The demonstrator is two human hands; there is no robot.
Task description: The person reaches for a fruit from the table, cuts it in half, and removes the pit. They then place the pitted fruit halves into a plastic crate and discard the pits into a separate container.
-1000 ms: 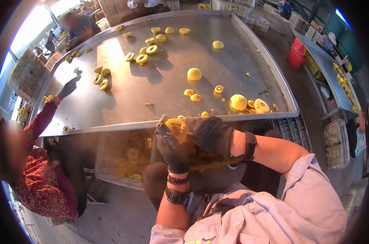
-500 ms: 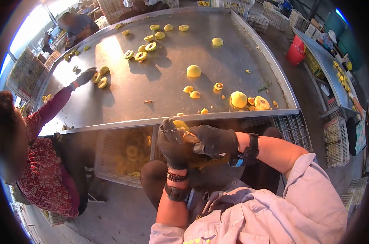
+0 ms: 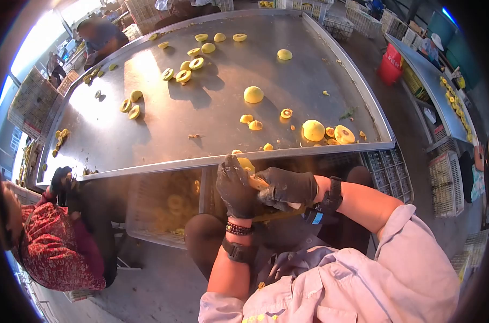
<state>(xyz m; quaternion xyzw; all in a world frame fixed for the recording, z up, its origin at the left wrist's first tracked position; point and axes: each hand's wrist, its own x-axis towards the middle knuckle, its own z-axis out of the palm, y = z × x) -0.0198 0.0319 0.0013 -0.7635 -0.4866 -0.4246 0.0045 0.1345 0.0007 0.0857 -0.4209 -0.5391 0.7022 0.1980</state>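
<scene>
My left hand, in a dark glove, is closed round a piece of yellow fruit just in front of the table's near edge. My right hand, gloved the same way, presses up against it from the right with fingers curled. An orange-brown piece of fruit shows between the two hands. Below the right palm pokes the pale end of a slim object; I cannot tell what it is. Near my hands on the metal table lie a large yellow fruit and a cut half.
More fruit halves are scattered across the raised-rim table. Under it stands a crate of fruit, with another crate to the right. A co-worker in red patterned clothing sits at my left. A red bin stands beyond the table.
The co-worker at left has drawn an arm back from the fruit halves on the table to the near edge. My hands stay together on the fruit, the left turned slightly.
</scene>
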